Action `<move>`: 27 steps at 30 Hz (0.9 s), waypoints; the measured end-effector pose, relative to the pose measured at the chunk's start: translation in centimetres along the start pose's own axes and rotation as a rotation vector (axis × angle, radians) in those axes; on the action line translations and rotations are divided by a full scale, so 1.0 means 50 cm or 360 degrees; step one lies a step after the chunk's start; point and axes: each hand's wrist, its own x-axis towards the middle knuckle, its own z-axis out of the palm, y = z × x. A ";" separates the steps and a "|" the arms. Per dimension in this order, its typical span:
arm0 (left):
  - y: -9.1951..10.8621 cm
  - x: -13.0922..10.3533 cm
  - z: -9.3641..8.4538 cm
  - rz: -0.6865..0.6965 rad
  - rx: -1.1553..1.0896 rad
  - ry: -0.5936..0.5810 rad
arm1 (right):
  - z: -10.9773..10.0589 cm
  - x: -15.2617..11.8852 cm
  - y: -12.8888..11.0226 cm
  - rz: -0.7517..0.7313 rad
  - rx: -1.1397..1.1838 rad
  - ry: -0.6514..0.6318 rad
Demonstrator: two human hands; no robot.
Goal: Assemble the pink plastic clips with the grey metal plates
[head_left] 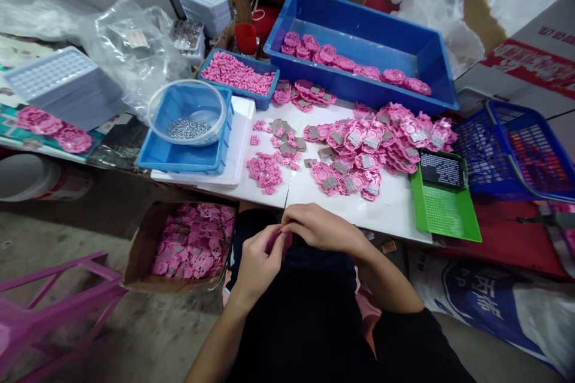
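A pink plastic part (pixel 272 242) is pinched between my two hands, just in front of the table's near edge and above my lap; most of it is hidden by fingers. My left hand (pixel 257 263) is closed on its left side. My right hand (pixel 317 226) reaches over from the right, its fingers closed on the same part. Beyond my hands, a large pile of pink parts with grey plates (pixel 368 137) lies on the white table top (pixel 309 197). Small pink pieces (pixel 265 172) and loose grey plates (pixel 287 142) lie left of that pile.
A large blue tray (pixel 359 24) stands at the back, near a smaller tray of pink pieces (pixel 238 75). A round tub of metal bits (pixel 187 112) is at left. A green tray (pixel 444 212) and blue basket (pixel 530 143) stand right. A cardboard box (pixel 139 263) sits low left.
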 end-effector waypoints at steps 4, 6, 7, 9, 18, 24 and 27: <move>0.011 -0.003 -0.013 0.0150 0.0149 0.0007 | 0.014 -0.017 0.007 -0.0128 0.0057 0.0171; 0.012 -0.006 -0.017 0.0267 0.0241 0.0031 | 0.022 -0.024 0.004 -0.0149 -0.0009 0.0225; 0.011 -0.008 -0.019 0.0329 0.0300 0.0045 | 0.025 -0.026 0.001 -0.0157 -0.0042 0.0233; 0.009 -0.010 -0.022 0.0429 0.0434 0.0064 | 0.027 -0.026 -0.004 -0.0176 -0.0125 0.0220; -0.001 0.018 -0.041 0.0473 0.0449 0.0061 | 0.023 0.005 0.001 -0.0244 -0.0273 0.0187; 0.002 0.058 -0.024 -0.0253 -0.0452 0.0051 | -0.015 0.059 0.057 -0.0218 -0.0168 0.0629; -0.006 0.073 -0.004 -0.0489 -0.0868 0.0043 | -0.025 0.098 0.100 0.0110 -0.0465 0.0852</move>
